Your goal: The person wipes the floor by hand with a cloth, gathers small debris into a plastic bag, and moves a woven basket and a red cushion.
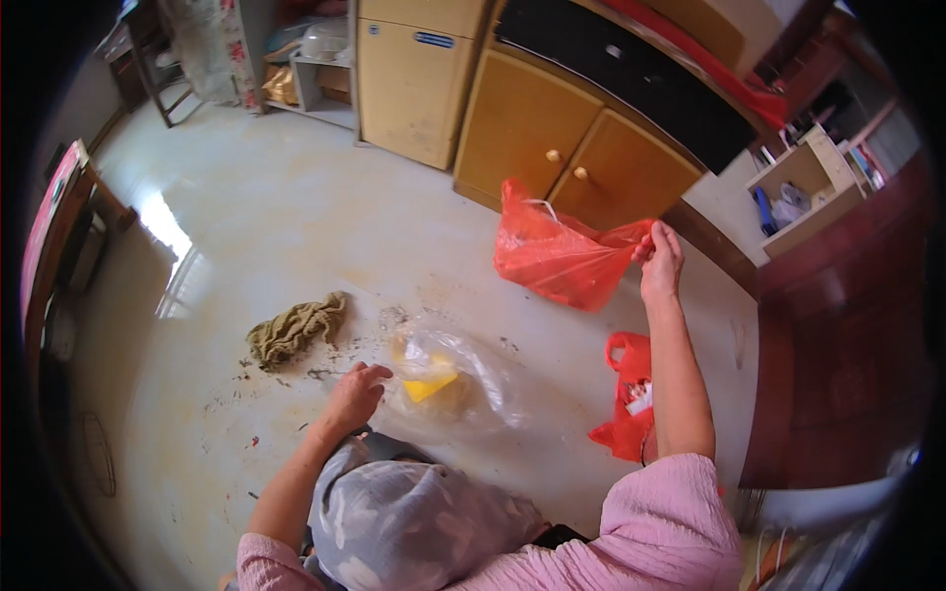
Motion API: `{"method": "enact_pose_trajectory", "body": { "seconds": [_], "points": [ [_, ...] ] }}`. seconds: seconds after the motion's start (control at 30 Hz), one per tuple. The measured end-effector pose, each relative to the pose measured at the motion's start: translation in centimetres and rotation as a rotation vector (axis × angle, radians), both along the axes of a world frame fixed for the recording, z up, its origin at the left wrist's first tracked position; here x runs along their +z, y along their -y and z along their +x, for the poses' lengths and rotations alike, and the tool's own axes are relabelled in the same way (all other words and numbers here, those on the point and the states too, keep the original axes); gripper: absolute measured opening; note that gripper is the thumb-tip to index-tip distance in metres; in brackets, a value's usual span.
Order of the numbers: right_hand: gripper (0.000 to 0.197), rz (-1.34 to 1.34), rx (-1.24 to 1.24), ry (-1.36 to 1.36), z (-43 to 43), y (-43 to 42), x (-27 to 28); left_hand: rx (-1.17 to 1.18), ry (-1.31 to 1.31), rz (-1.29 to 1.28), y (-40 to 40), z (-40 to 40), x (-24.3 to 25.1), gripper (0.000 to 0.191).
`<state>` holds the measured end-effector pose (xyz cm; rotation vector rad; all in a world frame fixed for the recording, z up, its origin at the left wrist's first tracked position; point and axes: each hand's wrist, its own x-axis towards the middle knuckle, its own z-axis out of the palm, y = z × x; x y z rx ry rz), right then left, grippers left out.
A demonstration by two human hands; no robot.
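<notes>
Out to the right, my right hand (660, 260) grips the gathered edge of a red plastic bag (558, 255), which stretches out in front of the wooden cabinet. My left hand (361, 395) is at the edge of a clear plastic bag (495, 384) with something yellow (430, 385) in or under it; its fingers are bent, and whether they pinch the thin film is unclear. A crumpled olive-green cloth (295, 329) lies on the floor beyond my left hand. Partly behind my right forearm lies a second red plastic bag (624, 414) with a whitish item in it.
Dark debris (395, 318) is scattered on the pale floor around the cloth. A wooden cabinet (528, 122) with two doors stands ahead, beside a cream cabinet (414, 89). A dark red door panel (842, 354) is at right, a low table (55, 221) at left.
</notes>
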<state>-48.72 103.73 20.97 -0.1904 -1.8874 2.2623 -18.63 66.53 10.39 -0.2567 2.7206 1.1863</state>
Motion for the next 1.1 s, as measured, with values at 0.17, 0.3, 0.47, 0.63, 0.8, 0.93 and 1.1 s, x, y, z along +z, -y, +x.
{"method": "enact_pose_trajectory", "body": {
  "seconds": [0.17,0.3,0.47,0.63,0.8,0.93,1.1],
  "points": [
    [0.017,0.096,-0.072,-0.12,-0.3,-5.5,4.3,-0.079,-0.002,-0.016,-1.4,-0.5,0.5,0.032],
    [0.015,0.256,-0.268,-0.064,-3.5,-10.7,5.7,-0.103,0.044,0.0,-2.4,-0.9,2.1,0.036],
    [0.01,0.281,-0.5,-0.326,-5.1,-15.8,8.9,-0.103,0.017,0.035,-2.4,-1.0,1.7,0.039],
    [0.01,0.148,-0.495,-0.314,-2.8,-14.9,4.6,-0.122,-0.001,0.046,-1.4,-0.4,2.8,0.043],
    [0.012,0.007,-0.425,0.536,-0.3,-19.5,-8.3,-0.149,0.064,0.105,-3.2,-0.1,2.9,0.043],
    [0.034,0.039,-0.291,0.524,2.4,-13.9,-13.6,-0.134,0.063,0.023,-1.3,1.0,2.5,0.044],
    [0.036,0.826,-0.522,0.001,1.5,-6.5,-12.8,0.02,-0.004,0.133,-0.4,2.4,1.6,0.055]
  ]
}}
